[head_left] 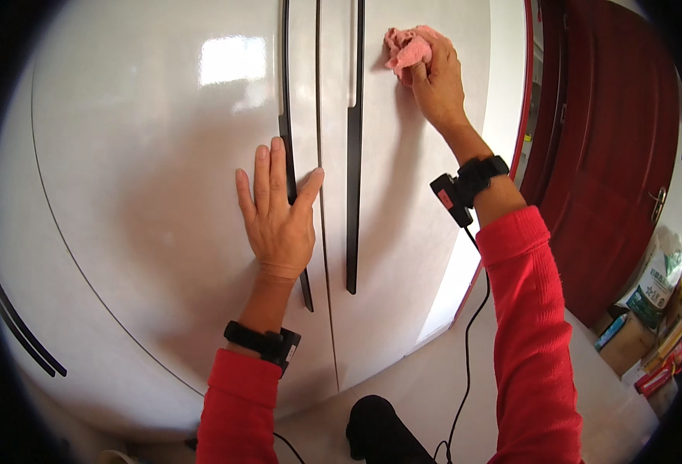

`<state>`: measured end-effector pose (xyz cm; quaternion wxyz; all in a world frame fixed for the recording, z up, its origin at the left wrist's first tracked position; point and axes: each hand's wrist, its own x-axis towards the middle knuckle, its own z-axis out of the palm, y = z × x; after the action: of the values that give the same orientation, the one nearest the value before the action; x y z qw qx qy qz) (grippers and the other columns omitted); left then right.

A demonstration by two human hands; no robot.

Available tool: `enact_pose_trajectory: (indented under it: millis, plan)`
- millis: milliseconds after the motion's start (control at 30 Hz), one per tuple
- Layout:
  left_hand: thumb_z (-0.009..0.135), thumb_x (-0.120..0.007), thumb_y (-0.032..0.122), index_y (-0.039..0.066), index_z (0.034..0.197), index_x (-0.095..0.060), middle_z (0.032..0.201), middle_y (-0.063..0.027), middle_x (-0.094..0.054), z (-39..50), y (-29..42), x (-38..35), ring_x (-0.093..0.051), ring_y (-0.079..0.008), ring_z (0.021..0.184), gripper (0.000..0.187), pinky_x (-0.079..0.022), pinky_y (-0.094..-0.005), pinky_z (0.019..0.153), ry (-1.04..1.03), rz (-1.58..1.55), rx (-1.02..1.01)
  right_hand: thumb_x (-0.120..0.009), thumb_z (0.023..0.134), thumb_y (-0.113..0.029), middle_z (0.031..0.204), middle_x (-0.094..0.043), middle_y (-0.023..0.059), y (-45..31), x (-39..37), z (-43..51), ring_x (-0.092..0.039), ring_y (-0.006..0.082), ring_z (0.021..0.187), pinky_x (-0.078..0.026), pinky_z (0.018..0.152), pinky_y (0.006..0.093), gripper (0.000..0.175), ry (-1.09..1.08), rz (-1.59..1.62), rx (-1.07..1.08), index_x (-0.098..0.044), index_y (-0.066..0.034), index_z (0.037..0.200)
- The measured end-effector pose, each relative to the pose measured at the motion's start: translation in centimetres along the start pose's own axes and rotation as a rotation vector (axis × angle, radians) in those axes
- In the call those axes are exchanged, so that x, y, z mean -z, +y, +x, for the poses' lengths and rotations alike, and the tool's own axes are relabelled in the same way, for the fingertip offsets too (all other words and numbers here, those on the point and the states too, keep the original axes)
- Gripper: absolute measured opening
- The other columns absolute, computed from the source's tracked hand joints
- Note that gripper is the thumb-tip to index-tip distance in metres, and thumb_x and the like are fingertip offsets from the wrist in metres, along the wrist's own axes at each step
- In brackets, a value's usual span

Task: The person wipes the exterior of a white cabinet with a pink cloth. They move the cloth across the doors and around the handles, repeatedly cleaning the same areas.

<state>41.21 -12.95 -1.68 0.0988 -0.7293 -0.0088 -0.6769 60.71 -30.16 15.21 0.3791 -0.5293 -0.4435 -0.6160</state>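
Note:
A crumpled pink cloth (407, 52) is gripped in my right hand (440, 84), against the upper part of a glossy white cabinet door (428, 191). My left hand (280, 214) lies with fingers spread on the neighbouring white door (143, 174), across its long black handle (287, 87), and holds nothing. Its thumb reaches to the dark gap between the two doors. A second long black handle (353, 203) runs down the right door, left of the cloth. Both wrists carry black straps with small devices.
A dark red door (608, 151) with a metal lever handle stands at the right. Below it are a white-and-green sack (657, 278), a cardboard box (628, 342) and several packages. A black cable (469, 348) hangs from the right wrist device to the pale floor.

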Motion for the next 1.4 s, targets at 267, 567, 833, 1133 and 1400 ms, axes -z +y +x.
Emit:
enact_pose_trajectory:
  millis: [267,567,833,1133,1400]
  plan:
    - [0.083,-0.060,-0.003,0.020,0.118,-0.071,0.157,-0.0205,-0.037,-0.1,0.0,0.0,-0.030,-0.0373,0.148,0.043,-0.016,-0.0589,0.120,0.003,-0.030,0.001,-0.060,0.088,-0.011,0.133,-0.054,0.0214,-1.3,0.1,-9.9,-0.049,0.0425,0.125,-0.038,0.108,0.0492,0.044,0.039,0.010,-0.012,-0.053,-0.0076,0.132]
    - [0.082,-0.062,-0.001,0.021,0.118,-0.071,0.157,-0.0207,-0.037,-0.1,-0.1,0.0,-0.030,-0.0373,0.148,0.043,-0.016,-0.0591,0.120,-0.004,-0.007,-0.013,-0.075,0.080,-0.005,0.135,-0.051,0.0200,-8.9,2.5,-31.7,-0.050,0.0414,0.125,-0.041,0.106,0.0475,0.040,-0.151,0.132,-0.114,-0.060,-0.0128,0.115]
    - [0.083,-0.060,-0.001,0.019,0.117,-0.071,0.157,-0.0208,-0.038,0.0,-0.1,-0.1,-0.031,-0.0369,0.147,0.042,-0.017,-0.0588,0.119,0.009,-0.010,-0.009,-0.064,0.084,-0.002,0.125,-0.057,0.0206,-4.2,2.2,-19.6,-0.054,0.0444,0.113,-0.044,0.096,0.0501,0.043,-0.136,0.104,-0.020,-0.056,-0.0065,0.126]
    - [0.081,-0.061,-0.005,0.020,0.117,-0.072,0.157,-0.0202,-0.038,0.0,0.0,0.0,-0.030,-0.0367,0.148,0.044,-0.015,-0.0590,0.120,-0.002,-0.006,-0.002,-0.056,0.089,-0.005,0.139,-0.051,0.0175,3.3,1.8,-4.3,-0.046,0.0413,0.127,-0.036,0.111,0.0475,0.046,-0.068,0.037,-0.096,-0.053,-0.0115,0.134]
    - [0.081,-0.061,-0.004,0.021,0.116,-0.072,0.157,-0.0200,-0.038,0.1,0.0,0.0,-0.031,-0.0374,0.147,0.045,-0.017,-0.0594,0.119,0.014,-0.019,-0.005,-0.058,0.088,-0.005,0.140,-0.049,0.0217,2.3,3.7,-21.5,-0.043,0.0422,0.132,-0.030,0.115,0.0482,0.050,-0.093,-0.015,-0.183,-0.050,-0.0039,0.138]
